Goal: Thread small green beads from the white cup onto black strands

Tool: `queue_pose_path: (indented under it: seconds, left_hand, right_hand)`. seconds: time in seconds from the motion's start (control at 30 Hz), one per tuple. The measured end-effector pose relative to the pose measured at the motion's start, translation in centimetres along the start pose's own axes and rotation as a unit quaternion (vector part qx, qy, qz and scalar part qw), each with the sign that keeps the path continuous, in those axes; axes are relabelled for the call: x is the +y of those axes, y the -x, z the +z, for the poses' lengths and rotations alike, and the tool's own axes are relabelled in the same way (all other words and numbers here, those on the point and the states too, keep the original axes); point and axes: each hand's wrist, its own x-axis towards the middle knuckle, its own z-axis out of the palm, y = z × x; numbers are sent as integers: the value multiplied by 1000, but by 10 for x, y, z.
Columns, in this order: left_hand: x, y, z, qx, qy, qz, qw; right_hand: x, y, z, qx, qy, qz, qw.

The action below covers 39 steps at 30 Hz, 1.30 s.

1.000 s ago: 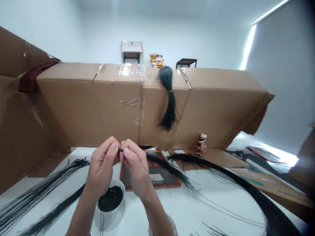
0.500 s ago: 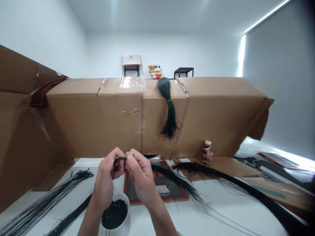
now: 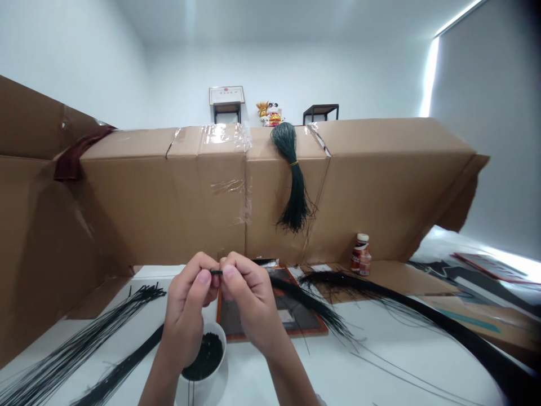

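Note:
Close together over the table, my left hand (image 3: 191,310) and my right hand (image 3: 249,301) pinch a short, dark green beaded strand (image 3: 216,272) between thumbs and fingers. Only a small piece of it shows in the gap; the fingers hide the rest. Just below my left hand stands a white cup (image 3: 225,344) holding many tiny dark green beads (image 3: 209,356). Two thin dark threads hang down at the cup's front. Behind my right hand lies a dark board with an orange-red frame (image 3: 291,336), with a bundle of dark green threads (image 3: 316,307) across it.
Bundles of dark strands lie at left (image 3: 97,332) and right (image 3: 406,301). A tied green thread bundle (image 3: 296,192) hangs over the cardboard wall (image 3: 181,208) at the back. A red bottle with a white cap (image 3: 360,256) stands before it.
Less of the strand shows between my hands, and my left thumb now presses on it. The view has shifted slightly; both hands stay close together.

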Motion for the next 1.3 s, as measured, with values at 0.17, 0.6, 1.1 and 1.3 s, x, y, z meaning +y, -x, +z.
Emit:
queue_pose_path:
  seconds: [0.17,0.6,1.1,1.3]
  left_hand:
    - [4,3,1,-2,-29,14,999]
    - [11,6,-12,-95,-21,16,995]
    - [14,1,-17,-135,113,-44,983]
    - [31,20,-19,-142,131,-62,979]
  right_hand:
    - [-4,3,-2,-26,41,4,999]
    - [-16,4,-15,-100,46,34,993]
    - [-23,5,-9,-118,41,8,992]
    - [-50,22,1,-128,45,40,990]
